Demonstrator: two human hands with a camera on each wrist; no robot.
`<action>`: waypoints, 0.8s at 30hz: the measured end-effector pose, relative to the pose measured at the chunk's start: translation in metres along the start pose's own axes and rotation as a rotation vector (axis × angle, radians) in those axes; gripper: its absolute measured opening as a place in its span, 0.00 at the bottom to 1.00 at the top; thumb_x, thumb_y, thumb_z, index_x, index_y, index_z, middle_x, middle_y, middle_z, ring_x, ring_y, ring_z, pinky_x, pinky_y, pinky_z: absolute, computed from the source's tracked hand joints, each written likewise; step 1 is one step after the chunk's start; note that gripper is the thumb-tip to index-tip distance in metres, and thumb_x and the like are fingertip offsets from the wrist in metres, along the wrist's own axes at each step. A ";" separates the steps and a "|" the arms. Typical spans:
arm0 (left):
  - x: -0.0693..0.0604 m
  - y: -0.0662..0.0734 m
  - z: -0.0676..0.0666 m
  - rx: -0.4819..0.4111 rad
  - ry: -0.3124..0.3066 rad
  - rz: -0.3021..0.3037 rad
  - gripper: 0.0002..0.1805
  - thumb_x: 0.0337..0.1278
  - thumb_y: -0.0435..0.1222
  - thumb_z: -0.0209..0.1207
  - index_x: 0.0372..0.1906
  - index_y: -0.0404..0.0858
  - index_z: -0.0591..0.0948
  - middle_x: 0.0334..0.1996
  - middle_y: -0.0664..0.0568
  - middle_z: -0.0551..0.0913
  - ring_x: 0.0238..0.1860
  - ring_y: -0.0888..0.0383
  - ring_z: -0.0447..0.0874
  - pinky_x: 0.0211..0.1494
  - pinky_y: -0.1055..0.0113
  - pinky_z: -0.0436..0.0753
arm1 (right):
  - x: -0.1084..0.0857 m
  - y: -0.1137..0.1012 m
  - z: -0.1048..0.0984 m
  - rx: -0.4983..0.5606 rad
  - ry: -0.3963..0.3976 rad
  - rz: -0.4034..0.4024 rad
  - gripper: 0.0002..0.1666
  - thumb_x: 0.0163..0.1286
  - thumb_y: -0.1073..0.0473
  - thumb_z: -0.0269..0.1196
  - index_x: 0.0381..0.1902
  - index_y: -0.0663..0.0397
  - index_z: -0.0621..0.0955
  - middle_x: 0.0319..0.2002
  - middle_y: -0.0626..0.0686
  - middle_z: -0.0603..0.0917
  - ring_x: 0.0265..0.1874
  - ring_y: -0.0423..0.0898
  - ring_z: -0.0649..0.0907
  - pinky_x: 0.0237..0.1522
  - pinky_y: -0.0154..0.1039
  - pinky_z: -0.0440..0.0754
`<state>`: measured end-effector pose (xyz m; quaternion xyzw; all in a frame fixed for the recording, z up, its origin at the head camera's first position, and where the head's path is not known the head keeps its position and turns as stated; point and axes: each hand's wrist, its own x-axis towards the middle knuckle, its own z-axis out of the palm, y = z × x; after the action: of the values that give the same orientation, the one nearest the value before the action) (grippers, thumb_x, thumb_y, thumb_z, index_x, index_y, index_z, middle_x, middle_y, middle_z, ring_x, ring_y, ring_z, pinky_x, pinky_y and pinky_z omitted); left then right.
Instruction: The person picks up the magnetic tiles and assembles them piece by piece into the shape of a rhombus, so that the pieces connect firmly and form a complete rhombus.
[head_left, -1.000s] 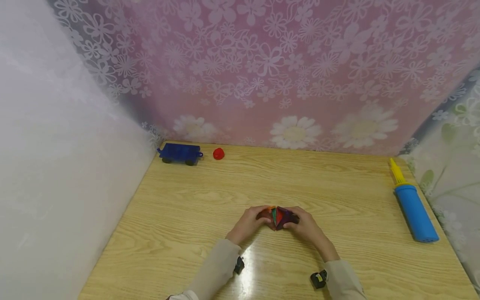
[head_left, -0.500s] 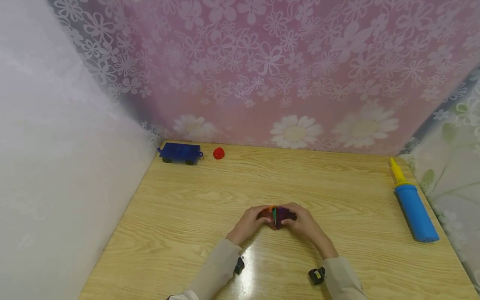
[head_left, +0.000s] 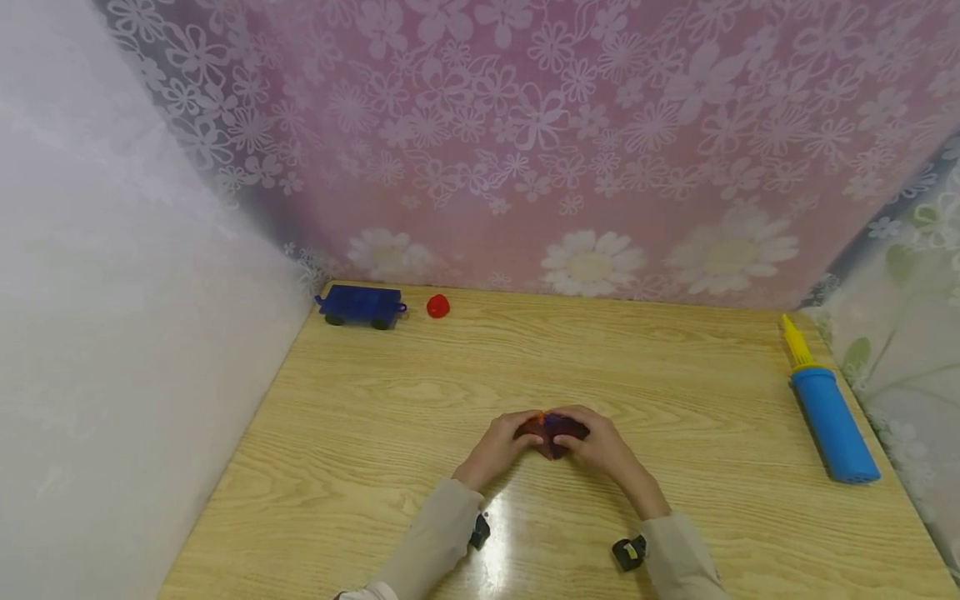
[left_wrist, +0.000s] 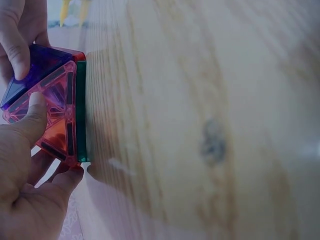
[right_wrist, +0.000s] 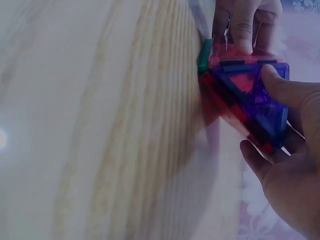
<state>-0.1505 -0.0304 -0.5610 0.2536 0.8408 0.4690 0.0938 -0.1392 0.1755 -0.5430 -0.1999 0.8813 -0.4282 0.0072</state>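
Both hands hold see-through magnetic tiles low over the table's middle. My left hand [head_left: 497,448] grips a red triangular magnetic tile [left_wrist: 60,90], thumb on its face and fingers behind. An orange patch shows through this tile. My right hand [head_left: 603,446] pinches a purple triangular magnetic tile [right_wrist: 277,112], its thumb on the face. The purple tile's side meets the red one's. Another red tile [right_wrist: 227,102] runs along the purple tile's lower edge. At the base, against the tabletop, is a green tile [left_wrist: 81,110]. Fingers hide the back of the shape.
A blue toy wagon [head_left: 360,306] stands at the table's back left, with a small red piece [head_left: 438,306] beside it. A blue and yellow hand pump [head_left: 834,425] lies along the right edge. Floral cloth walls border the wooden table [head_left: 390,367].
My right hand has moved left with the purple tile, tilting it in toward the red tile. The gap showing green and red between them has closed. The left hand has stayed about still.
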 end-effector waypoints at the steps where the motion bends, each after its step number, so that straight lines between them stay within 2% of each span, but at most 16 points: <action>1: 0.000 0.000 0.000 -0.004 -0.001 -0.006 0.25 0.61 0.39 0.56 0.62 0.37 0.73 0.57 0.45 0.79 0.57 0.54 0.77 0.60 0.66 0.74 | -0.001 0.001 0.000 0.000 0.007 0.006 0.24 0.57 0.66 0.68 0.53 0.63 0.79 0.50 0.62 0.81 0.49 0.60 0.80 0.50 0.54 0.78; 10: 0.000 0.000 -0.002 0.059 -0.005 -0.029 0.26 0.62 0.39 0.55 0.64 0.35 0.72 0.57 0.44 0.78 0.58 0.51 0.76 0.62 0.62 0.72 | -0.011 0.009 -0.005 0.043 0.047 0.061 0.23 0.56 0.68 0.69 0.52 0.61 0.80 0.50 0.62 0.81 0.50 0.61 0.80 0.48 0.52 0.80; 16: 0.002 0.000 -0.003 0.067 -0.004 -0.032 0.25 0.62 0.39 0.55 0.63 0.35 0.72 0.57 0.43 0.78 0.58 0.52 0.76 0.62 0.62 0.73 | -0.009 0.010 -0.007 0.078 0.039 0.049 0.23 0.58 0.69 0.66 0.53 0.66 0.78 0.51 0.66 0.79 0.51 0.64 0.78 0.47 0.49 0.81; 24: 0.012 -0.003 -0.003 0.093 0.028 -0.010 0.25 0.63 0.39 0.55 0.63 0.32 0.72 0.57 0.42 0.78 0.59 0.50 0.76 0.62 0.63 0.73 | 0.000 0.014 -0.009 0.024 0.064 -0.001 0.22 0.58 0.69 0.66 0.52 0.68 0.78 0.49 0.67 0.80 0.50 0.64 0.79 0.46 0.50 0.81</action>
<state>-0.1625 -0.0279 -0.5605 0.2471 0.8640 0.4326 0.0727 -0.1460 0.1895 -0.5478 -0.1864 0.8758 -0.4448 -0.0189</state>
